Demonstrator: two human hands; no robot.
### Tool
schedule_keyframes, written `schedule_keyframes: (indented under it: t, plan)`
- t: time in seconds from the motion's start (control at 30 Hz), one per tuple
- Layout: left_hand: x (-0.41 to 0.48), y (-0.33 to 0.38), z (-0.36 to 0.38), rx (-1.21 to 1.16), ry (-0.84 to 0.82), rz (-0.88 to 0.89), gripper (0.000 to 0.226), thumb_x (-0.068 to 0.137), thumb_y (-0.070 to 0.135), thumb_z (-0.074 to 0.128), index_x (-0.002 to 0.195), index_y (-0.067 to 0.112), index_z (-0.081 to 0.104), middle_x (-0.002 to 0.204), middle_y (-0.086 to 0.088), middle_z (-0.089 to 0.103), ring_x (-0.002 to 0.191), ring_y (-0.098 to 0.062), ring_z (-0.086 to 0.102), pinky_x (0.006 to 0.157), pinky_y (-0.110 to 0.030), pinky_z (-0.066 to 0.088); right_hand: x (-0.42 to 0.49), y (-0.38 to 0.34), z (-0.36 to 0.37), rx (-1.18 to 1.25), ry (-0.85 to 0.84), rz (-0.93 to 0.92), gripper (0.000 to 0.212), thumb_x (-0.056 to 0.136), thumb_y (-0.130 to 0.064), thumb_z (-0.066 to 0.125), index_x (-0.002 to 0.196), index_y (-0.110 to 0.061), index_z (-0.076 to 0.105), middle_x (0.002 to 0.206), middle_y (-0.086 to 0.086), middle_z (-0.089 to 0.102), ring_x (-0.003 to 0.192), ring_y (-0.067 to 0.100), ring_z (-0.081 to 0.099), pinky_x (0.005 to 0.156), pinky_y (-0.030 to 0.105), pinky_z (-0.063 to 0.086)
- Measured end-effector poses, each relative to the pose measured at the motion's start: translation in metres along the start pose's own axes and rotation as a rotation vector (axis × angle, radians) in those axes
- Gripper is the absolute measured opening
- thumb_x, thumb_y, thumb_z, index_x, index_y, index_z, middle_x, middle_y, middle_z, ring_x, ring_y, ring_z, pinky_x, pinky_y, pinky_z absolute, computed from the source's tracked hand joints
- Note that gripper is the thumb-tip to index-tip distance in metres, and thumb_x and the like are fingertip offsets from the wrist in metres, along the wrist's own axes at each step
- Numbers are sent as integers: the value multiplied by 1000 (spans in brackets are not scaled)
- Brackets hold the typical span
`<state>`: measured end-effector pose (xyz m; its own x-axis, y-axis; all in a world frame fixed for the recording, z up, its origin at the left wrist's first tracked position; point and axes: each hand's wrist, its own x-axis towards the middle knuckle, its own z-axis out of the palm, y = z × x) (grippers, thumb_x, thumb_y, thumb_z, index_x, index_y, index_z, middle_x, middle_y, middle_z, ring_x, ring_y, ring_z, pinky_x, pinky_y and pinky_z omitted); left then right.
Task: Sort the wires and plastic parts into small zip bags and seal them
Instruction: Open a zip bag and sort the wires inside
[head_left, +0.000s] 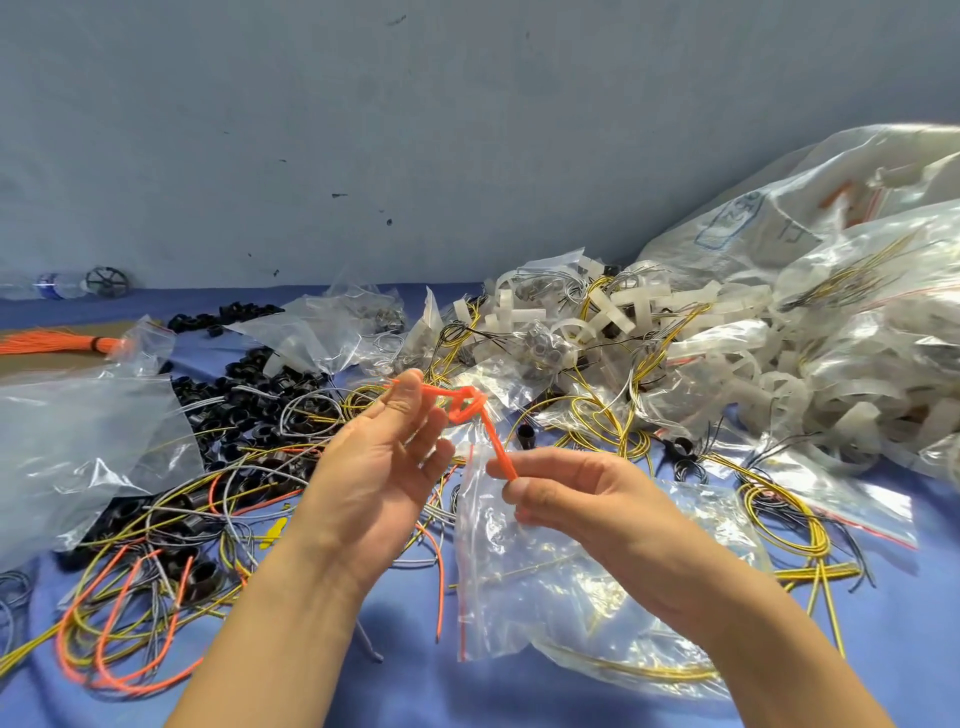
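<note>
Your left hand and right hand pinch the orange wire; fold it small for the zip bag.

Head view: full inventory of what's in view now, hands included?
folded orange wire: one, orange, held mid-air at centre
small zip bag: one, clear with red strip, centre, below right grip
black plastic parts: many, black, left of centre
white plastic parts: many, white, back right
yellow wires: many, yellow, across the cloth
orange wire bundle: one, orange, far left
large bags: several, clear, right and left edges
cloth: one, blue, underneath
left grip: one, bare, pinches wire's upper end
right grip: one, bare, pinches wire's lower end
</note>
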<state>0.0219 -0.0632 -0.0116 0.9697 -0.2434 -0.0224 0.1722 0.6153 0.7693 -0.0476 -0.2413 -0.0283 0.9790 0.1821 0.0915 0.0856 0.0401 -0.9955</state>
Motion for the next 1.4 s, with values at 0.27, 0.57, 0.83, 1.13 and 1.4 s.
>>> schedule_keyframes:
  t: [0.27,0.57,0.83,1.13,1.4]
  plan:
    - [-15,-18,6,167,-99,-123,32,88,27,66,115,11,67,90,4,68,71,-5,63,65,-20,50,9,3,6,106,160,-60,27,79,-37,70,100,-22,77,93,0,74,89,10,66,85,26,52]
    - [-23,-24,7,215,-215,-134,33,85,25,61,113,9,59,103,-12,72,95,-25,71,77,-31,57,13,2,9,27,207,-131,24,84,-25,70,102,-11,74,89,-1,76,78,0,67,68,9,46]
    - [-24,-15,-4,419,-77,8,20,81,23,66,96,12,62,72,-4,68,58,-13,63,52,-22,52,18,11,21,-235,251,-160,19,80,-39,74,94,-26,74,107,-5,70,103,9,64,88,27,49]
    - [-21,13,-56,1059,75,-65,6,91,5,64,86,2,65,60,-2,61,43,-10,51,39,-21,40,25,25,27,-1317,34,-370,52,81,2,55,105,-42,66,150,-7,38,140,19,28,111,37,25]
    - [-30,-2,-33,1074,-184,-66,6,90,6,63,86,4,67,62,0,62,48,-13,54,41,-23,43,24,19,26,-1180,182,-444,27,75,-27,34,74,-26,61,132,2,56,123,26,49,96,41,43]
